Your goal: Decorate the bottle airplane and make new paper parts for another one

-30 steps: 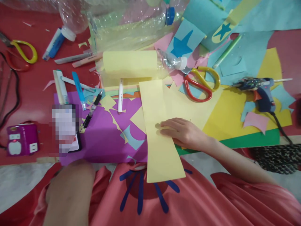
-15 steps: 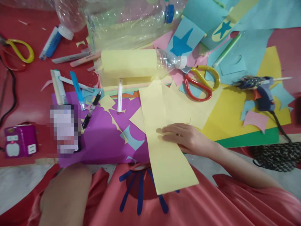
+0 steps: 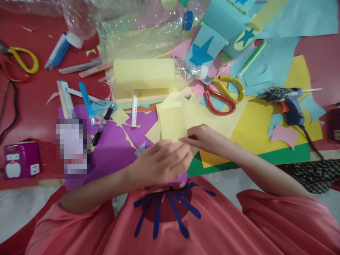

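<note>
A pale yellow paper strip (image 3: 174,122) is folded over on itself in front of me, its far edge near the wrapped bottle. My left hand (image 3: 167,161) lies across the strip's near end, fingers together and pressed on the paper. At its right edge my right hand (image 3: 199,136) pinches the paper, thumb and finger close to my left fingertips. Beyond the strip lies a clear bottle wrapped in pale yellow paper (image 3: 145,73). Red and yellow scissors (image 3: 224,95) rest to the right of it.
A glue gun (image 3: 292,102) lies on the right over yellow card (image 3: 247,131). Pens, a phone (image 3: 73,147) and a purple box (image 3: 21,160) are on the left. Clear bottles (image 3: 138,30) and blue star cutouts (image 3: 203,51) stretch along the back.
The long strip, which hung over the near edge, is now folded back upward. My left hand has come into view onto it, and my right hand has shifted slightly up, fingers now closed on the paper.
</note>
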Action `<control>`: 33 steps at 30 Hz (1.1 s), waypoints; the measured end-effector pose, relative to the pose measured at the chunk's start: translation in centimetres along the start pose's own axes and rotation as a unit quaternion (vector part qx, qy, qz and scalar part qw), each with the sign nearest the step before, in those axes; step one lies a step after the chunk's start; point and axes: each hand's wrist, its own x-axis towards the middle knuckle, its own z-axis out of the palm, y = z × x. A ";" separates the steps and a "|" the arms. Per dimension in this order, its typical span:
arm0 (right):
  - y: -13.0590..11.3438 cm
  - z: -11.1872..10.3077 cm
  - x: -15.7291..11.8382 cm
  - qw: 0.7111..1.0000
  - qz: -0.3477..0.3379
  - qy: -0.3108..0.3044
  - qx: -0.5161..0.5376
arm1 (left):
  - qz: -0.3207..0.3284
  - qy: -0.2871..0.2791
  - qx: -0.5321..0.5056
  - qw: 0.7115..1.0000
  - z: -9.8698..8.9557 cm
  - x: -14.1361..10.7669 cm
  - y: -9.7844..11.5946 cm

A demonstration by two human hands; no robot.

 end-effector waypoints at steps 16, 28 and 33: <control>0.1 -2.3 4.9 0.957 -0.029 0.192 -0.216 | 0.004 0.003 0.070 0.998 4.7 0.9 -2.7; -0.2 -2.4 4.8 0.961 -0.059 0.136 0.232 | -0.130 0.177 -0.108 0.970 3.9 1.0 -5.1; 0.6 -1.8 4.6 0.926 -0.082 0.120 0.348 | -0.264 0.237 -0.342 0.870 5.1 1.8 -6.9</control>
